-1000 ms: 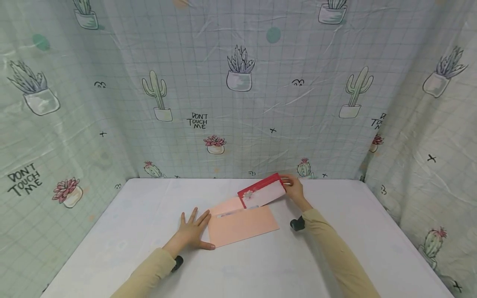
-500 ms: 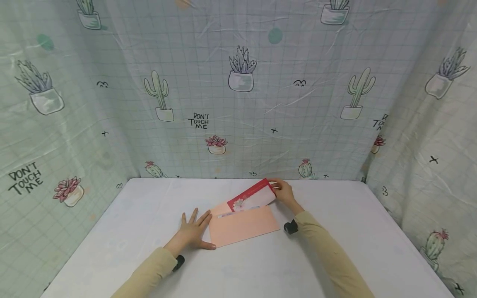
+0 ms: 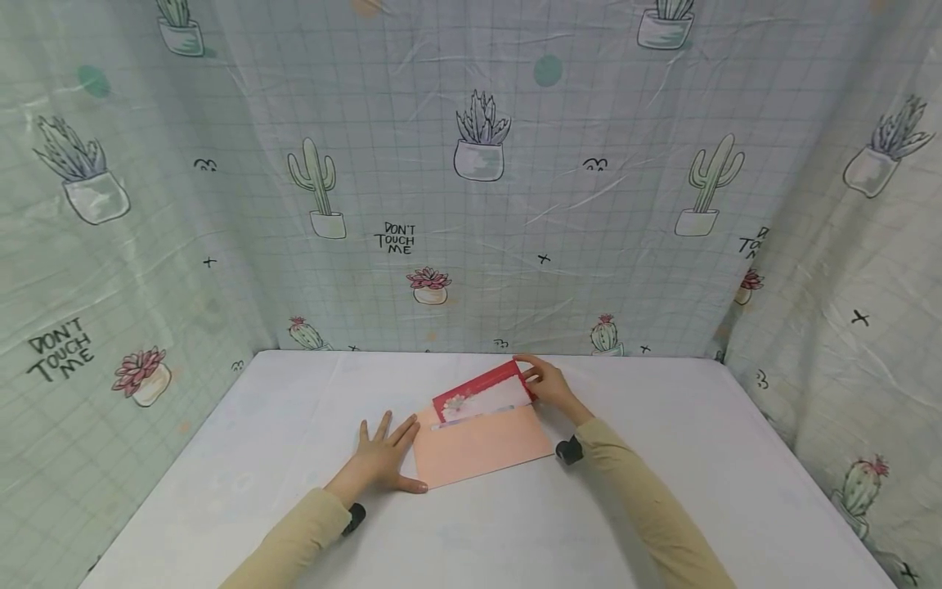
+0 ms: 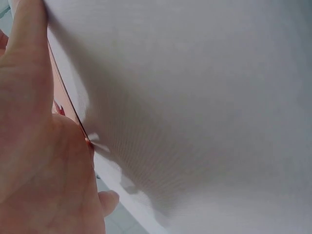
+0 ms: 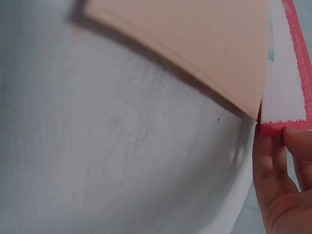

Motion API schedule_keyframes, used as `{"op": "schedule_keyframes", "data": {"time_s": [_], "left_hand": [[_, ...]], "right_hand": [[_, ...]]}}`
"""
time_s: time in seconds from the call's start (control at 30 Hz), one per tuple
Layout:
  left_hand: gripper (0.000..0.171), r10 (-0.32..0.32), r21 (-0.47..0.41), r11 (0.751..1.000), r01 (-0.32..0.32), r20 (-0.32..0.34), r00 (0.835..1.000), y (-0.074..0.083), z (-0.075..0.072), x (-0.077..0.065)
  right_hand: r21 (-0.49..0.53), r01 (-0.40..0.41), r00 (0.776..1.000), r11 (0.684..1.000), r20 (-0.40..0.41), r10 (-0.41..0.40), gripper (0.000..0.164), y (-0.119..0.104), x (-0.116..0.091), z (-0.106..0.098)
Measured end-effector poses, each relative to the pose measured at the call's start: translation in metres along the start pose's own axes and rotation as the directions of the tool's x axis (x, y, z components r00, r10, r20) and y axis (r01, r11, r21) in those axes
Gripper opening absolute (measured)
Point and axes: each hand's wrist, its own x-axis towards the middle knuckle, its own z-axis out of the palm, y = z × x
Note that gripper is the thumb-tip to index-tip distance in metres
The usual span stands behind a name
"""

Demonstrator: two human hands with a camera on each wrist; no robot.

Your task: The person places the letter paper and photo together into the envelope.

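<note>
A peach envelope (image 3: 482, 450) lies slightly askew in the middle of the table, its mouth toward the far side. Spread flat, my left hand (image 3: 378, 460) holds down the envelope's left end, thumb at the near corner. Between the thumb and fingers of my right hand (image 3: 553, 388) is the right end of a red greeting card (image 3: 491, 394) with a white panel and a flower. The card's lower edge overlaps the envelope's mouth, where a pale printed strip (image 3: 474, 417) peeks out. In the right wrist view, thumb and fingers pinch the card's red border (image 5: 273, 129) beside the envelope's corner.
A white table (image 3: 294, 393) carries the envelope. Behind and on both sides hangs a curtain (image 3: 353, 164) with cactus prints. A black wrist device (image 3: 569, 451) sits at the right sleeve, another device (image 3: 354, 519) at the left.
My right hand has brought the red card left and toward me, lining it up lower against the envelope's mouth. My left hand and the envelope have stayed put.
</note>
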Motion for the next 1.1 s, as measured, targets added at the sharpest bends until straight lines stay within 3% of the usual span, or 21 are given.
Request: {"op": "schedule_keyframes", "data": {"time_s": [0.33, 0.63, 0.77, 0.97, 1.1], "left_hand": [[0.103, -0.004, -0.005, 1.0, 0.004, 0.005, 1.0, 0.0, 0.001, 0.002], [0.103, -0.002, 0.004, 1.0, 0.002, 0.013, 1.0, 0.001, 0.0, 0.002], [0.103, -0.008, -0.005, 1.0, 0.008, 0.016, 1.0, 0.002, 0.0, 0.002], [0.103, -0.012, -0.006, 1.0, 0.012, 0.015, 1.0, 0.002, 0.0, 0.002], [0.103, -0.019, -0.008, 1.0, 0.019, 0.02, 1.0, 0.003, -0.001, 0.001]], "right_hand": [[-0.012, -0.009, 0.997, 1.0, 0.079, 0.01, 0.05, -0.002, 0.003, 0.007], [0.075, 0.013, 0.995, 0.997, 0.096, -0.02, 0.024, -0.008, 0.002, 0.01], [0.088, 0.041, 0.996, 0.995, 0.077, -0.048, 0.017, -0.011, 0.001, 0.013], [-0.016, 0.125, 0.992, 0.992, -0.023, -0.125, 0.007, -0.011, 0.0, 0.014], [-0.041, 0.126, 0.992, 0.991, -0.028, -0.127, 0.008, -0.01, 0.0, 0.014]]}}
